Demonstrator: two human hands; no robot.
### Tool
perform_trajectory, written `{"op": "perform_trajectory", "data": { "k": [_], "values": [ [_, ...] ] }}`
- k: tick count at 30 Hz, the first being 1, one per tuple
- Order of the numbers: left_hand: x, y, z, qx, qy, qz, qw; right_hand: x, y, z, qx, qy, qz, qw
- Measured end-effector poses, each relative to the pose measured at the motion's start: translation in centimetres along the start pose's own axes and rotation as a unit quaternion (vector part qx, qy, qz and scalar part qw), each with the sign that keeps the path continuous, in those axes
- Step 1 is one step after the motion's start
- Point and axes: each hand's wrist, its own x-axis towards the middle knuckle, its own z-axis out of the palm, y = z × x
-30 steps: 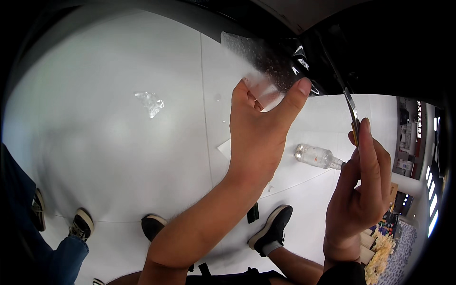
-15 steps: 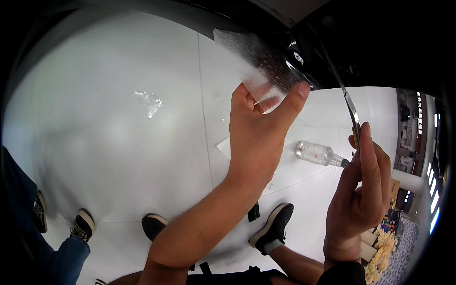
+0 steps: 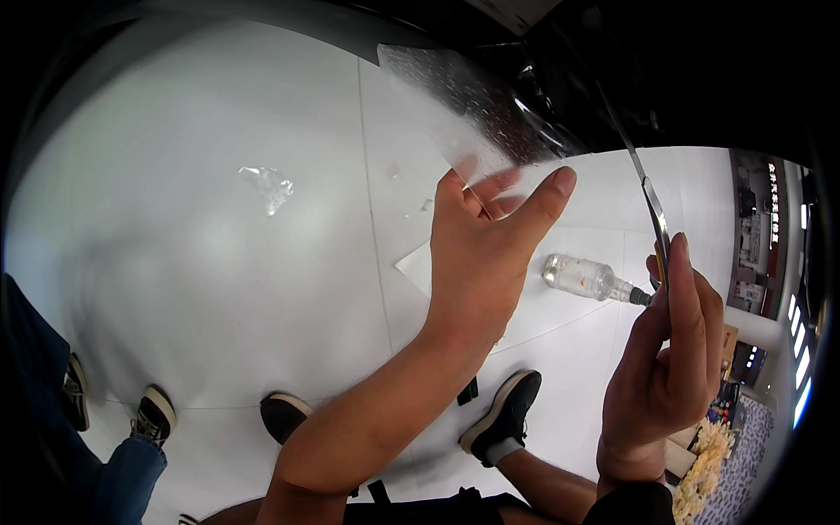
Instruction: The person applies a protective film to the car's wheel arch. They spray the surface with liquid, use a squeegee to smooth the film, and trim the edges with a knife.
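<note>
My left hand is raised at the centre, its thumb in front of a clear, droplet-covered plastic film and its fingers showing through behind it. The film's lower edge lies between thumb and fingers; its upper side runs along a glossy black panel. At the right, my right hand grips a slim silver cutter knife between thumb and fingers. The knife's long thin blade points up and left, in front of the black panel. Whether its tip touches the panel cannot be made out.
On the white floor below lie a clear spray bottle on its side, a white sheet and a crumpled film scrap. Another person's shoes stand at the lower left. Pale yellow flowers are at the lower right.
My left hand has dropped slightly and its thumb has moved a little right and down. The film has shifted, with its upper left corner higher and further left. My right hand keeps its grip on the knife.
</note>
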Motion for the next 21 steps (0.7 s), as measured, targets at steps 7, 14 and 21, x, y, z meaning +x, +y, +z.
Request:
{"op": "perform_trajectory", "data": {
  "k": [7,14,21],
  "values": [
    [-0.4,-0.5,0.4,0.018,0.003,-0.048,0.999,-0.2,0.7,-0.5,-0.004,-0.020,-0.028,0.999],
    [-0.3,-1.5,0.0,-0.001,-0.011,-0.044,0.999,-0.8,1.5,-0.3,-0.005,-0.008,-0.030,1.000],
    [-0.6,-3.1,0.0,-0.073,-0.036,-0.186,0.979,-0.9,2.5,0.1,-0.001,0.014,-0.049,0.999]
  ]
}}
